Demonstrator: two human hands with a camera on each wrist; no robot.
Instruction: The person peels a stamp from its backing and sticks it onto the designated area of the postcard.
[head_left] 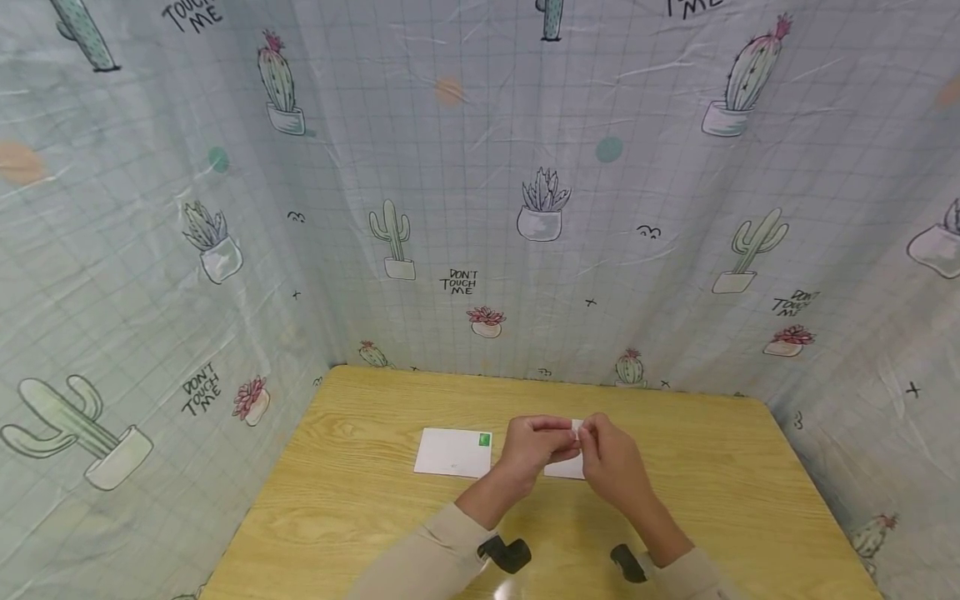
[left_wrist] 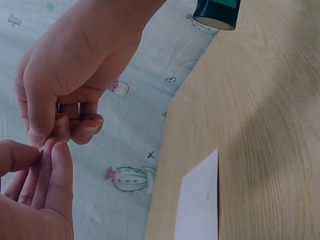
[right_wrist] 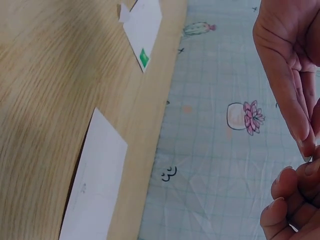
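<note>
My left hand and right hand meet fingertip to fingertip above the table. Between them, both pinch a small white piece of paper, mostly hidden by the fingers. Close-up in the left wrist view, the left hand has thumb and fingers together, touching the right hand's tips. Underneath the hands lies a white envelope, partly covered by them in the head view; the right wrist view shows its plain face. Left of it rests a second white envelope bearing a green stamp in its upper right corner.
Beside the stamped envelope is a small white scrap in the right wrist view. The wooden table ends at a hanging cactus-print curtain at back and sides. Black wrist mounts sit below both hands.
</note>
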